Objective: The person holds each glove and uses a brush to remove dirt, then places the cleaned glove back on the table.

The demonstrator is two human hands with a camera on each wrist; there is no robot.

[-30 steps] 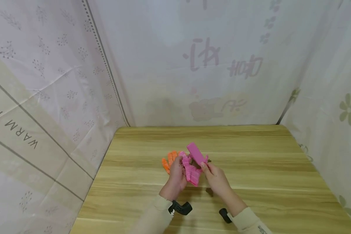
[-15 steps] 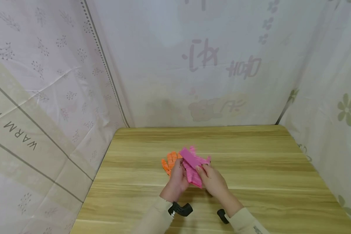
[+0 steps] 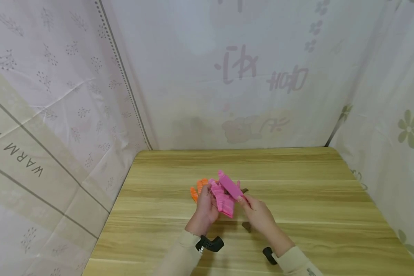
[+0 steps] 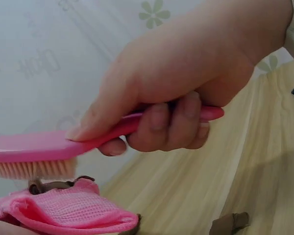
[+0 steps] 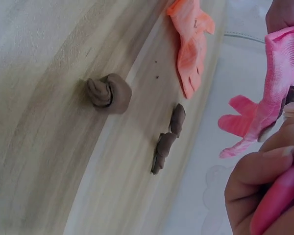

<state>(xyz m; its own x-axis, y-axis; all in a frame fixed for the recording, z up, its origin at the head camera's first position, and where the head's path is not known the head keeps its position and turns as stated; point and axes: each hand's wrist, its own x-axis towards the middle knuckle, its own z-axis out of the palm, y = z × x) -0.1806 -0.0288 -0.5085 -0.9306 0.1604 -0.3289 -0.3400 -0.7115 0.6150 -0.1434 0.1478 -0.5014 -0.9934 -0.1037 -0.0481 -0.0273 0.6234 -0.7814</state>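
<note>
My left hand (image 3: 207, 209) holds a pink knitted glove (image 3: 225, 205) by its left side, above the table. My right hand (image 3: 258, 215) grips the handle of a pink brush (image 3: 230, 186), with the thumb along its back. In the left wrist view, the pale bristles (image 4: 36, 169) point down at the glove. They meet a brown, clay-like smear (image 4: 54, 186) on its upper face. The right wrist view shows the glove's loose fingers (image 5: 240, 117) hanging beyond my curled right fingers.
An orange glove (image 3: 194, 193) lies on the wooden table (image 3: 151, 222), partly behind my left hand. Brown clay-like lumps (image 5: 110, 93) and smaller pieces (image 5: 166, 142) lie on the tabletop. Printed curtains (image 3: 193, 76) enclose the back and sides.
The brush slid down-left over the pink glove, then back up-right toward its fingers. The glove has shifted and turned slightly in my left hand. The orange glove stays put.
</note>
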